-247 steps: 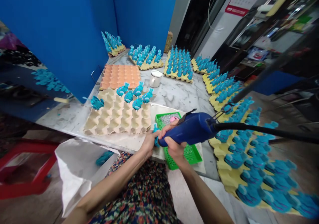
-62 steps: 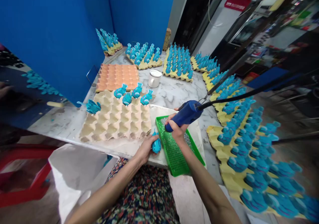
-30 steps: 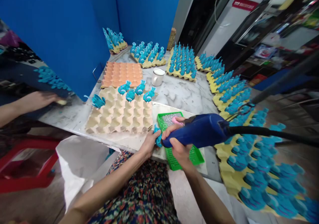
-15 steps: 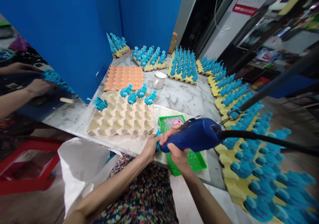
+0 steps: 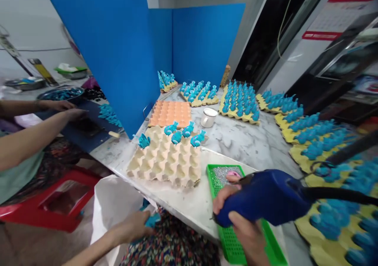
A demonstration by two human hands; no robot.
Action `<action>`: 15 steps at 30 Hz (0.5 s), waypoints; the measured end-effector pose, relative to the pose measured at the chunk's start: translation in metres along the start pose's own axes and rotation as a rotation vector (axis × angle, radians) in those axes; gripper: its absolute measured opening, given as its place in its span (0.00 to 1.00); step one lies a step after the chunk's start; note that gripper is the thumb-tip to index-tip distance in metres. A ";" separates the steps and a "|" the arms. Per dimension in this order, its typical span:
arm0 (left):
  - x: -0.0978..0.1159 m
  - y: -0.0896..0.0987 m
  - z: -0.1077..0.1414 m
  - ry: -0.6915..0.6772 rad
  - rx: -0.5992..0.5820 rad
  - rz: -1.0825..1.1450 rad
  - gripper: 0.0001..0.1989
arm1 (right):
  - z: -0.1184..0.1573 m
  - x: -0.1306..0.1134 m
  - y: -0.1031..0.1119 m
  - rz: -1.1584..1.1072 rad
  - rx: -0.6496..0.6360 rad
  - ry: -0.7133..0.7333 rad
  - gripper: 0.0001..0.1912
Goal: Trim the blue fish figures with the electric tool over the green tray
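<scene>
My right hand [image 5: 240, 218] is wrapped round a blue corded hand-held power tool [image 5: 262, 197], above a green plastic basket [image 5: 267, 242]. A black cable leaves the tool's rear, near a metal hook. My left hand [image 5: 134, 227] is low over my lap, beside a white sack [image 5: 110, 203], with its fingers closed on a small blue plastic figure [image 5: 152, 220], partly hidden. On the table's near side lies a beige egg tray [image 5: 165, 161] with several blue figures [image 5: 176, 137] on its far part. In the basket are small silvery pieces [image 5: 223, 174] and a pink object [image 5: 233, 175].
Yellow trays [image 5: 298, 149] full of blue figures line the right and back. An orange tray [image 5: 171, 114] and a white mug [image 5: 209, 117] stand mid-table. Blue panels [image 5: 118, 53] rise at the left, where another person's arms [image 5: 38, 132] work beyond a red stool [image 5: 59, 203].
My left hand has moved from the tool's tip down and left, over my lap, with a blue figure. The tool stays in my right hand. The view has tilted upward and turned left.
</scene>
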State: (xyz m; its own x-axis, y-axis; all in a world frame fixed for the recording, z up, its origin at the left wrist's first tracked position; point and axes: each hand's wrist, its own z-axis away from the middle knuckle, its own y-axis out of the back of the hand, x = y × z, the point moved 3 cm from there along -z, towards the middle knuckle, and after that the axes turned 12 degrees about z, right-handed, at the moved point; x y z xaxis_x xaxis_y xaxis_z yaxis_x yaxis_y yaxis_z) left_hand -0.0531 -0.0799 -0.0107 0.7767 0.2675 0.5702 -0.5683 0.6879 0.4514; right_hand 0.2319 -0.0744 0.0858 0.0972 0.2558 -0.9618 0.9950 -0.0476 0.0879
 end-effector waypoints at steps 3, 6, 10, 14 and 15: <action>0.002 0.022 0.014 0.028 0.032 -0.192 0.25 | -0.011 0.012 0.010 -0.100 0.068 0.003 0.27; 0.053 0.045 0.013 -0.266 -0.055 -0.090 0.15 | -0.023 0.016 0.015 -0.131 0.133 -0.013 0.26; 0.120 0.093 -0.033 -0.479 0.623 -0.082 0.18 | -0.038 0.016 0.014 -0.104 0.162 0.028 0.26; 0.152 0.111 -0.096 -0.414 0.883 -0.178 0.22 | -0.045 0.022 0.017 -0.086 0.164 0.049 0.26; 0.155 0.114 -0.107 -0.367 0.905 -0.209 0.22 | -0.045 0.024 0.018 -0.089 0.174 0.043 0.25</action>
State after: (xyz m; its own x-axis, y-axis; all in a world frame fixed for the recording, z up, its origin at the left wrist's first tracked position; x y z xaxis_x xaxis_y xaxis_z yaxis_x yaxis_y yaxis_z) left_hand 0.0322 0.1120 0.0557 0.8397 -0.1299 0.5273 -0.5411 -0.1170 0.8328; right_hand 0.2530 -0.0258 0.0759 0.0133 0.3073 -0.9515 0.9811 -0.1877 -0.0469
